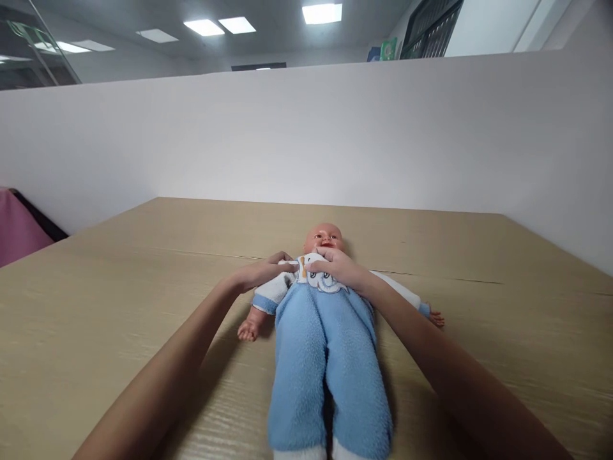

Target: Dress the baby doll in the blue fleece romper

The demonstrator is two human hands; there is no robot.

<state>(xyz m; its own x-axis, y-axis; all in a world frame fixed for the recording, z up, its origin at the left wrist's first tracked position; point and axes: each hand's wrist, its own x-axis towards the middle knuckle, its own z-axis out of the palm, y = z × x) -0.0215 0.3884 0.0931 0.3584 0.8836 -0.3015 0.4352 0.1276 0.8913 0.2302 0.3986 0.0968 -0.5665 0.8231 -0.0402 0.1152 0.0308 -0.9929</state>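
A baby doll point(324, 237) lies on its back on the table, head away from me and legs toward me. It wears a fleecy blue and white romper point(311, 358) with a cartoon animal face on the chest. My left hand point(265, 271) pinches the romper's white cloth at the shoulder on the left side of the view. Just below the doll's chin, my right hand point(338, 267) grips the chest front, thumb and fingers drawn together and partly covering the cartoon face. Both doll arms stretch out sideways, their bare plastic hands resting near the tabletop.
The wood-grain tabletop point(119, 306) has a seam running across it behind the doll. A white partition point(306, 134) rises along the back and sides. At the far left is a pink object with a black edge point(23, 223).
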